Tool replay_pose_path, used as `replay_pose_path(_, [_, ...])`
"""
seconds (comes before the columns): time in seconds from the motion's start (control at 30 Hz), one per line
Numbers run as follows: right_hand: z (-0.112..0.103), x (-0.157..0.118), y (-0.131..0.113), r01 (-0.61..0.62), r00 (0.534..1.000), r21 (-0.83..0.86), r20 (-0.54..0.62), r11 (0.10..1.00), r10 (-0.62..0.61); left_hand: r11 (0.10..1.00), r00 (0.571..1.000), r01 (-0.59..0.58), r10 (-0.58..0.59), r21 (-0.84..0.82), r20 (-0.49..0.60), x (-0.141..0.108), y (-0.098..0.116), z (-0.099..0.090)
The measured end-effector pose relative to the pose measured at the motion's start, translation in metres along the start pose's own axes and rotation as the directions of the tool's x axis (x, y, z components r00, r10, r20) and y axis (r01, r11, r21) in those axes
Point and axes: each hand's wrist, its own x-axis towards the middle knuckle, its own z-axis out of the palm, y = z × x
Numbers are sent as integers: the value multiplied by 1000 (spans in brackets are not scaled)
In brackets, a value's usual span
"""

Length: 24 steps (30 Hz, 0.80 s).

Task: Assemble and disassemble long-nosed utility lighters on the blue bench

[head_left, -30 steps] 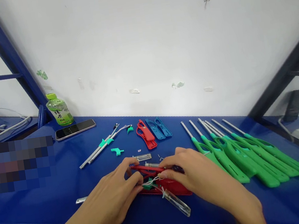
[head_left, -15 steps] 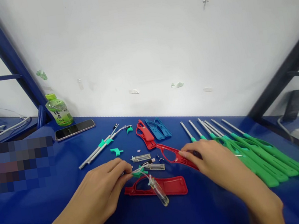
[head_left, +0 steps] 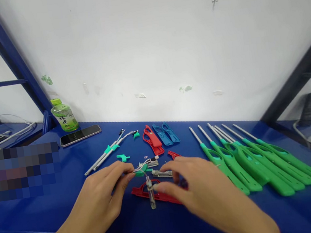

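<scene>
My left hand [head_left: 108, 188] pinches thin white wires [head_left: 143, 165] joined to a teal trigger piece [head_left: 141, 170] and a small clear fuel tank [head_left: 151, 196] hanging below. Just right of that tank is my right hand [head_left: 188, 183], thumb and fingers apart; a dark object shows partly under its palm, too hidden to name. A red handle shell [head_left: 167, 197] lies beneath the tank, partly covered by my right hand. Another clear tank [head_left: 162, 173] rests behind my right fingertips. The tip of a second red shell [head_left: 174, 154] shows behind my right hand.
Several green lighters [head_left: 266, 166] lie at the right. Red [head_left: 153, 138] and blue shells [head_left: 166, 133] sit at the back middle. Metal tubes [head_left: 104, 154], a phone [head_left: 80, 135] and a bottle [head_left: 65, 115] are at the left.
My right hand has let go of the red shell and moved left toward the hanging tank. The tank has swung to nearly upright, and the wires and trigger piece have risen slightly.
</scene>
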Motion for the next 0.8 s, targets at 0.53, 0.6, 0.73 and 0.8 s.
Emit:
replay_pose_path(0.53, [37, 13, -39, 111, 987, 177, -133, 978, -88, 990, 968, -64, 92, 123, -234, 8, 0, -24])
replay_pose_path(0.6, [35, 10, -38, 101, 987, 154, -141, 983, -80, 970, 963, -103, 154, 222, -223, 9, -8, -28])
replay_pose_path(0.73, [23, 4, -34, 24, 997, 86, -73, 996, -18, 926, 962, -158, 223, 344, -158, 10, -16, -26])
replay_pose_path(0.8, [18, 2, -33, -28, 999, 26, -38, 999, 29, 914, 965, -171, 231, 369, -126, 10, -14, -20])
